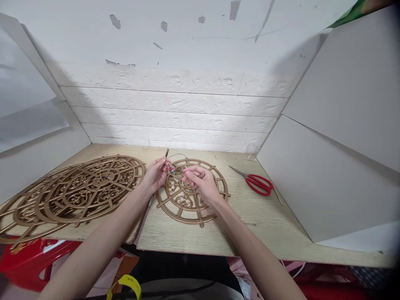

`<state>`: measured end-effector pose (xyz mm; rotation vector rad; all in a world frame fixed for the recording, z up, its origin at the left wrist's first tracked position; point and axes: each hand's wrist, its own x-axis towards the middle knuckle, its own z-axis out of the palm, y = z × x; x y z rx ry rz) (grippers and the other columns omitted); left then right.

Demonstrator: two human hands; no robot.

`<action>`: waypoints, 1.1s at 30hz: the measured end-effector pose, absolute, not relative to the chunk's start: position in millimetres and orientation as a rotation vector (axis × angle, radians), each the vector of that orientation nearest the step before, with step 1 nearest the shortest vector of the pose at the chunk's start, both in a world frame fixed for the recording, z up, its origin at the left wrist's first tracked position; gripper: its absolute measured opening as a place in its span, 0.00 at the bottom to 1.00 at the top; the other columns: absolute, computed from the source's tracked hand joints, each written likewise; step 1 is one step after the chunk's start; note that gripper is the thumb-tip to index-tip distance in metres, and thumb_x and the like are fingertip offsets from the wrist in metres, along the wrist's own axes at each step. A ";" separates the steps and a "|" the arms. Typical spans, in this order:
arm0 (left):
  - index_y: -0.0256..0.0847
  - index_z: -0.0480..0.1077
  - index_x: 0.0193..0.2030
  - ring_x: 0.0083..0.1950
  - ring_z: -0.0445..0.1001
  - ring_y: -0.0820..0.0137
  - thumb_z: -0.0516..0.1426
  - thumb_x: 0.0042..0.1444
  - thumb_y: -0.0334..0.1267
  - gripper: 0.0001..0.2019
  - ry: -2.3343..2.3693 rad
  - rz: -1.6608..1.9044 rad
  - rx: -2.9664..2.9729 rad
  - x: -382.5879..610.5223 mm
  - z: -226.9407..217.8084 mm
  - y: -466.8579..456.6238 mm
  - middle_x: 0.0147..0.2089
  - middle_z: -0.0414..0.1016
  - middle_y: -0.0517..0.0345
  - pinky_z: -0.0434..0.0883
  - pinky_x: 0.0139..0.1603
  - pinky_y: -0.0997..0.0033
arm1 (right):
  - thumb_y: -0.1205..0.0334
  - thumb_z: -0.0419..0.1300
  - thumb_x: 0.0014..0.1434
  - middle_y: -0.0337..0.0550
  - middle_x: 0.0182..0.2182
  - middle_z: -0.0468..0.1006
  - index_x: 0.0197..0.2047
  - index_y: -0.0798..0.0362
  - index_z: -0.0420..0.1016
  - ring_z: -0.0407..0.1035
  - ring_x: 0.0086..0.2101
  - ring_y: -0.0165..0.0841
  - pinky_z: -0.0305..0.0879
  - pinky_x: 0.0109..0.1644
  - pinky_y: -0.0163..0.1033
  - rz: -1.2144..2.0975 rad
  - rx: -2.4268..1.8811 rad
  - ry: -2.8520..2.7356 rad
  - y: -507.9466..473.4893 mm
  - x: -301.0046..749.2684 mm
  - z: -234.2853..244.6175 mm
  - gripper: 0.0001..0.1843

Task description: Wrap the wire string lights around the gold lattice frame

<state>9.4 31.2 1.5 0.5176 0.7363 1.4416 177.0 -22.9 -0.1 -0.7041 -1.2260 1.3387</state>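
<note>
1. Currently, your left hand (154,174) has its grip closed around a small red-and-metal tool (170,166), its dark tip poking up above your fingers and its metal end facing your other hand.
2. Your right hand (201,181) has thumb and forefinger drawn together in front of that tool; whether this grip pinches anything is too fine to tell.
3. A thin dark wire (179,154) arches between your two hands, from near the tool toward your right fingers.
4. Beneath both hands, a round bronze-coloured lattice panel (183,201) lies flat on the desk (265,229), its scrollwork showing between the spokes.
5. To your left, similar panels are piled in an overlapping stack (78,198), with a loop of yellow wire (100,168) on top.
6. To your right, red-handled scissors (259,184) lie apart from the panel, blades pointing away toward the white brick-patterned wall (200,121).
</note>
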 end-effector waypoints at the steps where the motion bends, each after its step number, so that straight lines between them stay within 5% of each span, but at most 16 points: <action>1: 0.32 0.70 0.29 0.21 0.70 0.82 0.54 0.60 0.23 0.09 0.738 1.443 0.518 9.5 1.8 31.1 0.26 0.75 0.54 0.65 0.19 0.90 | 0.53 0.69 0.50 0.39 0.23 0.78 0.33 0.54 0.78 0.58 0.20 0.24 0.51 0.22 0.31 1.322 -0.718 -1.244 -23.0 176.6 -0.1 0.13; 11: 0.31 0.71 0.29 0.21 0.69 0.82 0.58 0.57 0.24 0.06 0.760 1.449 0.550 9.9 -1.6 32.2 0.27 0.75 0.54 0.65 0.20 0.89 | 0.50 0.68 0.50 0.40 0.23 0.78 0.31 0.52 0.77 0.71 0.26 0.32 0.66 0.33 0.37 1.176 -0.810 -1.388 -22.5 168.5 -9.3 0.14; 23: 0.32 0.70 0.29 0.21 0.69 0.81 0.60 0.53 0.23 0.04 0.787 1.466 0.617 12.9 -6.8 29.7 0.27 0.76 0.52 0.67 0.21 0.87 | 0.50 0.68 0.47 0.32 0.17 0.62 0.29 0.53 0.76 0.51 0.19 0.25 0.44 0.23 0.34 1.108 -0.862 -1.338 -20.8 166.9 -11.2 0.15; 33: 0.33 0.68 0.29 0.20 0.69 0.81 0.61 0.52 0.23 0.06 0.803 1.506 0.638 13.3 -6.8 29.8 0.27 0.76 0.52 0.66 0.21 0.85 | 0.49 0.68 0.46 0.30 0.14 0.59 0.25 0.53 0.72 0.48 0.18 0.24 0.41 0.22 0.33 1.113 -0.905 -1.318 -21.7 166.5 -8.6 0.17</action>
